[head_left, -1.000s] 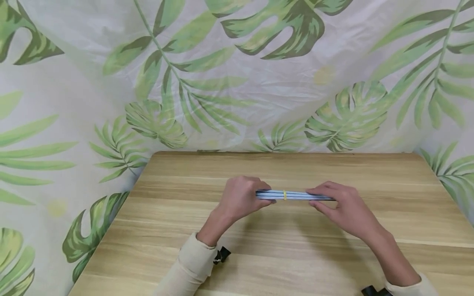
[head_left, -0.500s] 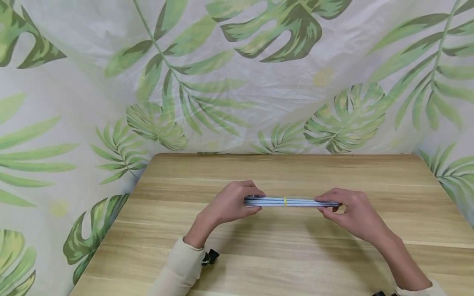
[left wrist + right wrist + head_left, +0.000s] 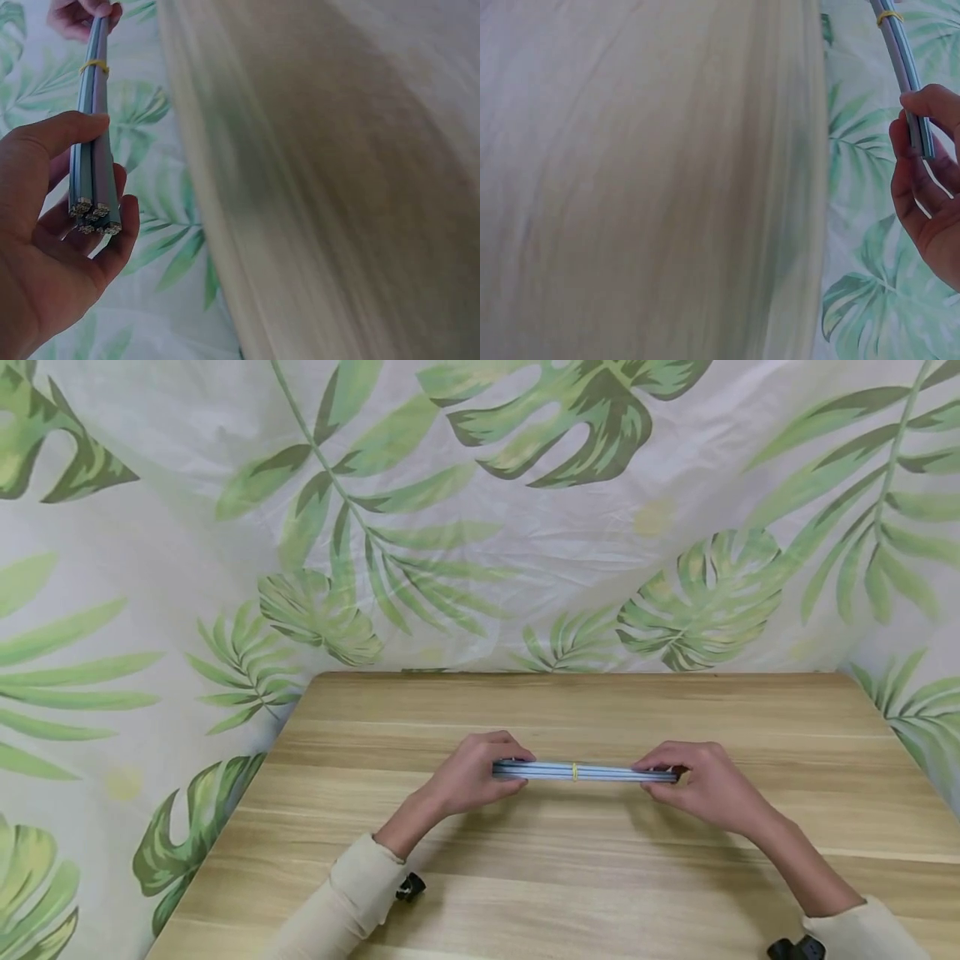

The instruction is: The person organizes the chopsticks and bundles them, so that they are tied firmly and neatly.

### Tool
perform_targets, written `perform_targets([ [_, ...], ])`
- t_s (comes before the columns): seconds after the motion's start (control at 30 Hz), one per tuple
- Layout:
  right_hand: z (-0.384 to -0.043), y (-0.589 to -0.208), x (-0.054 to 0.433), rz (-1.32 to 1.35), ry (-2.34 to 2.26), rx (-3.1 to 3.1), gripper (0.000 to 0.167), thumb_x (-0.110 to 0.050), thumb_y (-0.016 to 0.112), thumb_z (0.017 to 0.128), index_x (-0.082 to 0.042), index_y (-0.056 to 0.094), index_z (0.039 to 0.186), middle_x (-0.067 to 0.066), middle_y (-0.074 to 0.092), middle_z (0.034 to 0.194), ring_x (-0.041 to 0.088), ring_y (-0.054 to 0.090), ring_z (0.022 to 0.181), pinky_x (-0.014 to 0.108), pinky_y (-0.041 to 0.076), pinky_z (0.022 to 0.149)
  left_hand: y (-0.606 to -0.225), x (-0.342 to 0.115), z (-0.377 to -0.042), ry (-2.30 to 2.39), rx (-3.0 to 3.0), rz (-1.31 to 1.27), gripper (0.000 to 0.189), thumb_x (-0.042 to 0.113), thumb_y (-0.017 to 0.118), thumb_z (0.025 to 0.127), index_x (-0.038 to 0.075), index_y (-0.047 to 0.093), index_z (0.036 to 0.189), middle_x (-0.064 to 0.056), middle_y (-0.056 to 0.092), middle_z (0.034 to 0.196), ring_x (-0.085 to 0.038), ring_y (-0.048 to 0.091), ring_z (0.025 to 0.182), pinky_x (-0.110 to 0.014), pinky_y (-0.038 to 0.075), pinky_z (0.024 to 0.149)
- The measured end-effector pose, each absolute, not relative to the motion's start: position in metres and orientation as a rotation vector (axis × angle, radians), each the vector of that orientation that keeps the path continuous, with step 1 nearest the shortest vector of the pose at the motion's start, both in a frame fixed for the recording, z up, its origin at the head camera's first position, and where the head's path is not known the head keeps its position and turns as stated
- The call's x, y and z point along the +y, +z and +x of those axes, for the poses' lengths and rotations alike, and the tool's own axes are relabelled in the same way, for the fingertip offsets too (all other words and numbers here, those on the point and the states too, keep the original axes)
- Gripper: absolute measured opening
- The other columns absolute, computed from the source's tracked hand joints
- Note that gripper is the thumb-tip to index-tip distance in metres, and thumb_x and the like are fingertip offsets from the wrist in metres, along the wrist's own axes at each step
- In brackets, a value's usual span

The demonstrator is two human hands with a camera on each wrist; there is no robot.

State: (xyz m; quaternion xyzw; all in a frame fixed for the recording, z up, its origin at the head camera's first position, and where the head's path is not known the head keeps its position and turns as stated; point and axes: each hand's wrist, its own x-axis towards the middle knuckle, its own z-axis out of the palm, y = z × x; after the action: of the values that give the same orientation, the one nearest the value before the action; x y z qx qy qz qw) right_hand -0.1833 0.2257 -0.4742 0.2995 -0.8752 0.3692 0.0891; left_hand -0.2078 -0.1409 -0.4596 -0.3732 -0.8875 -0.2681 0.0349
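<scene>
A bundle of blue-grey chopsticks is held level above the table, bound near the middle by a yellow rubber band. My left hand grips its left end, thumb on one side and fingers on the other. In the left wrist view, several square, silver-patterned ends of the chopsticks stick out past the thumb. At the narrower right end, my right hand pinches the bundle between thumb and fingers. The right wrist view shows the right thumb pressing on the chopsticks, with their tips poking out below.
The wood-grain table spreads under both hands. Behind it and at its sides hangs a pale leaf-print cloth. Black wrist cameras, one at the left cuff and one at the right cuff, sit low over the table.
The left hand has slid outward to the bundle's left end, baring more of the chopsticks. The bundle has come slightly nearer to me. In the last half second both hands have barely moved.
</scene>
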Motion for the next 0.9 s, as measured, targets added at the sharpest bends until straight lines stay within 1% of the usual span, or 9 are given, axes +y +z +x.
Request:
perform_targets([
  [0.37,-0.196,-0.486,0.221,0.851,1.060,-2.762,0.025,-0.002,0.085,0.087,-0.016,0.084,0.106,-0.006,0.082,0.100,0.001,0.070,0.085,0.025,0.057,0.071,-0.474,-0.140,-0.218,-0.825,-2.808,-1.092,0.027,0.013,0.086,0.091,0.011,0.082,0.118,-0.002,0.080,0.111,-0.012,0.072,0.096,-0.024,0.056,0.083],
  [0.53,-0.200,-0.492,0.219,0.858,1.075,-2.845,0.021,-0.005,0.085,0.088,-0.016,0.084,0.106,-0.007,0.081,0.098,0.001,0.067,0.084,0.024,0.056,0.072,-0.484,-0.139,-0.220,-0.727,-2.861,-1.092,0.026,0.016,0.088,0.091,0.013,0.083,0.116,0.000,0.081,0.110,-0.010,0.073,0.095,-0.025,0.057,0.083],
  [0.73,-0.201,-0.504,0.214,0.877,1.060,-2.896,0.018,-0.006,0.084,0.089,-0.014,0.083,0.105,-0.005,0.080,0.099,0.001,0.066,0.085,0.024,0.056,0.074,-0.490,-0.136,-0.220,-0.590,-2.928,-1.114,0.030,0.021,0.087,0.092,0.014,0.081,0.121,0.001,0.081,0.113,-0.009,0.073,0.098,-0.026,0.058,0.087],
  [0.9,-0.200,-0.505,0.211,0.872,1.058,-2.914,0.018,-0.005,0.084,0.090,-0.012,0.082,0.106,-0.002,0.080,0.101,0.003,0.068,0.087,0.025,0.057,0.075,-0.492,-0.135,-0.220,-0.528,-2.951,-1.112,0.034,0.019,0.086,0.092,0.013,0.080,0.125,-0.001,0.081,0.116,-0.011,0.073,0.100,-0.028,0.059,0.089],
])
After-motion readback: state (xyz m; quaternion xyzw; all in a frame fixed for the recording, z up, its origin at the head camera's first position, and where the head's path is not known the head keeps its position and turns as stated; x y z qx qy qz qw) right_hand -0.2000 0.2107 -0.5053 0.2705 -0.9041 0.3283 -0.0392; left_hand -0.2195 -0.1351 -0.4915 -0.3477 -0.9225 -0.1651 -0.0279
